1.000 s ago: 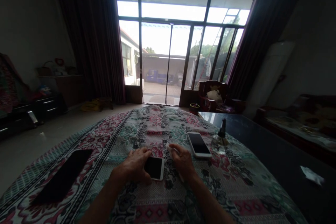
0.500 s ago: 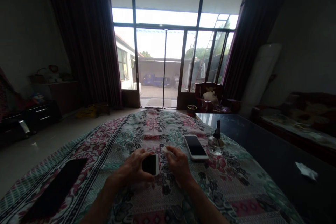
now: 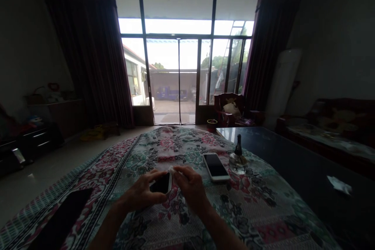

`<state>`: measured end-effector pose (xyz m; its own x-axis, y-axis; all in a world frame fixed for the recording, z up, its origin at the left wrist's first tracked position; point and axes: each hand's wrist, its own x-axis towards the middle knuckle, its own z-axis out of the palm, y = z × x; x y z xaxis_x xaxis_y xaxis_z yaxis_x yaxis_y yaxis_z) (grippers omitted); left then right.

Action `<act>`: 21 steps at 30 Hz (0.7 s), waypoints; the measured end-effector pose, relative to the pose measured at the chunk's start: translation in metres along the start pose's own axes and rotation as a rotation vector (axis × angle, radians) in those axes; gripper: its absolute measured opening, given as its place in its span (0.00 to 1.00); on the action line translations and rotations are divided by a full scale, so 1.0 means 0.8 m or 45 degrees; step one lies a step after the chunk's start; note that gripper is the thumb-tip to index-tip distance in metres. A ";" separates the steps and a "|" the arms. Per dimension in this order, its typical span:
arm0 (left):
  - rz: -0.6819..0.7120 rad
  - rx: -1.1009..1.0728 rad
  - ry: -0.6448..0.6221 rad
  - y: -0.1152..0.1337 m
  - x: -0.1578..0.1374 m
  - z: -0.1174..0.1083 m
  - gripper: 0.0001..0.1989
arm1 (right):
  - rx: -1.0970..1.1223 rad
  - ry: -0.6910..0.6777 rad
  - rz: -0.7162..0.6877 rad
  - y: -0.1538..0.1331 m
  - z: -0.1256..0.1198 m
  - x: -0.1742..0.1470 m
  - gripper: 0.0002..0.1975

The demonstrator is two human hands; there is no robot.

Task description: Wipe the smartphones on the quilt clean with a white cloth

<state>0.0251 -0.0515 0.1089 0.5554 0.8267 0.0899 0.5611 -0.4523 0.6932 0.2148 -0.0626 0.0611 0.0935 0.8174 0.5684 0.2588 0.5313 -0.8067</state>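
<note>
My left hand (image 3: 143,189) grips a white-edged smartphone (image 3: 161,184) by its long sides, with the dark screen facing up. Pinched in the fingers of my right hand (image 3: 189,185) is a small white tissue (image 3: 171,170), which touches the phone's upper right corner. A second white smartphone (image 3: 216,166) lies flat on the patterned cloth (image 3: 175,222), to the right of my hands. Beside it stands a clear glass bottle (image 3: 238,163) with a black dropper-like top and some clear liquid inside.
A dark flat rectangular piece (image 3: 63,216) lies at the cloth's left. On the dark glossy tabletop (image 3: 293,164) to the right is a crumpled white tissue (image 3: 340,185). A wooden armchair (image 3: 230,105) stands beyond the table, near the glass doors (image 3: 172,86).
My right hand has moved left and brought the tissue from beside the phone onto its corner. My left hand still holds the phone. The whole view has shifted slightly.
</note>
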 end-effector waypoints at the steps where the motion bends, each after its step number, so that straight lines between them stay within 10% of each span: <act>1: 0.006 -0.001 0.000 0.000 0.000 0.000 0.30 | -0.004 -0.014 -0.022 -0.002 0.001 0.000 0.10; 11: 0.035 -0.088 0.123 -0.046 0.009 -0.001 0.27 | 0.031 -0.086 -0.156 -0.020 0.017 -0.015 0.09; 21: 0.095 -0.040 0.022 -0.023 0.011 0.017 0.29 | -0.052 0.078 -0.059 0.018 0.003 -0.001 0.09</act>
<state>0.0280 -0.0405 0.0873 0.5840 0.7970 0.1541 0.4990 -0.5022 0.7063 0.2158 -0.0549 0.0484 0.1388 0.7763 0.6149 0.3031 0.5579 -0.7726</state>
